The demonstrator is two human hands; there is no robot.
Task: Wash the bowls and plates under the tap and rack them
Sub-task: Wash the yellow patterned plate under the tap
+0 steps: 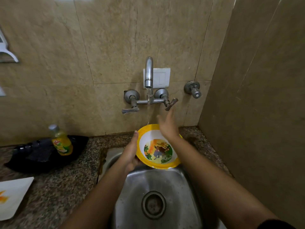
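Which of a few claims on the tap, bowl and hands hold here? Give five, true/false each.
1. Water runs from the tap. True.
2. The left hand holds the bowl by its rim. True.
3. The right hand grips a sponge. False: it is open, holds nothing, and is raised just below the right lever.
4. The soap bottle stands in the sink. False: it is on the counter, left of the sink.
5. A plate lies on the counter at far left. True.
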